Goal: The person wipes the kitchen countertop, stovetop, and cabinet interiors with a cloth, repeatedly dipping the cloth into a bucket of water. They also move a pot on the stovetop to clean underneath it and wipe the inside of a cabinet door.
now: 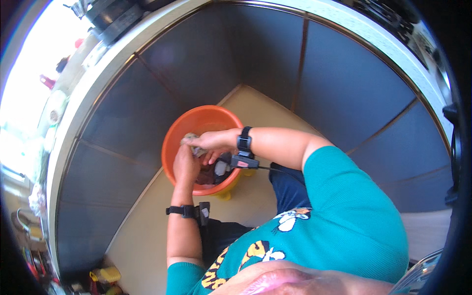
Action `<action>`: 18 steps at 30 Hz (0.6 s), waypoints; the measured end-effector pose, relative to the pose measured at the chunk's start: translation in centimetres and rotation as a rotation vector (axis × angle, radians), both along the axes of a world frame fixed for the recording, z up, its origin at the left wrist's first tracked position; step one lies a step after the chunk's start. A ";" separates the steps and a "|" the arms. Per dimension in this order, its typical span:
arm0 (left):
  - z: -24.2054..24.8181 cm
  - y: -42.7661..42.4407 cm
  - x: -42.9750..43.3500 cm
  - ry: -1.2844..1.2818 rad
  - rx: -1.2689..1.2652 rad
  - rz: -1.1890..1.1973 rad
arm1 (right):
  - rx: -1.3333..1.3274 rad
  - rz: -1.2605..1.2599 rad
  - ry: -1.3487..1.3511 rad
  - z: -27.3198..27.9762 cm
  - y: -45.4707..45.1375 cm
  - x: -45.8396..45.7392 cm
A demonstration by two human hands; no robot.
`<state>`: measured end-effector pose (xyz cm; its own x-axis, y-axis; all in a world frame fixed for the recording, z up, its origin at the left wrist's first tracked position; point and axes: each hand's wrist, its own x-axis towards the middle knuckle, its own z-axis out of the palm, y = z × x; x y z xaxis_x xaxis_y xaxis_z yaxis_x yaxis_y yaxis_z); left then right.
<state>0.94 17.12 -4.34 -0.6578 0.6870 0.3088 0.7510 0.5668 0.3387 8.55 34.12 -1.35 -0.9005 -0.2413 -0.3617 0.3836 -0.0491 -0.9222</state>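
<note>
An orange plastic basin [169,147] stands low before me, a yellow support showing under its near edge. Over its left part my left hand [185,164] and my right hand [215,142] meet around a light, patterned wad of cloth [198,150]. My left hand's fingers are mostly hidden behind its back and the cloth. Thumb and some fingers of my right hand are at the cloth, while others reach down into the basin. Dark and brownish-red cloths [206,175] lie in the basin, with a small whitish piece [221,168] among them. Each wrist bears a black strap with a small device.
Dark grey cabinet fronts [265,55] meet in a corner behind the basin, under a light countertop [328,9]. A black appliance [114,18] stands on the counter at upper left. Yellow and red items [107,275] lie at lower left on the beige floor [142,236].
</note>
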 end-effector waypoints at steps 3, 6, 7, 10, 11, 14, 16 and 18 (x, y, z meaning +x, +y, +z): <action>0.2 0.0 0.3 -0.080 0.034 -0.030 | -0.020 0.113 -0.016 0.6 0.5 0.3; 0.6 0.0 0.7 -0.064 -0.053 0.015 | 0.024 0.117 -0.017 0.2 1.2 0.1; 0.8 -0.1 0.8 -0.061 -0.096 0.026 | 0.006 0.147 0.003 -0.2 1.3 -0.1; 1.2 -0.3 1.2 -0.110 -0.233 0.063 | -0.013 0.161 0.023 -1.6 1.4 -1.2; 1.3 -0.3 1.2 -0.123 -0.256 0.058 | -0.011 0.162 0.025 -2.1 1.4 -1.4; 1.6 -0.3 0.9 -0.105 -0.346 0.093 | 0.084 0.240 0.135 -3.1 1.0 -2.0; 1.7 -0.3 0.6 -0.099 -0.419 0.118 | 0.294 0.265 0.223 -2.9 0.6 -1.9; 1.7 -0.2 0.6 -0.098 -0.468 0.144 | 0.485 0.272 0.372 -2.3 0.1 -1.4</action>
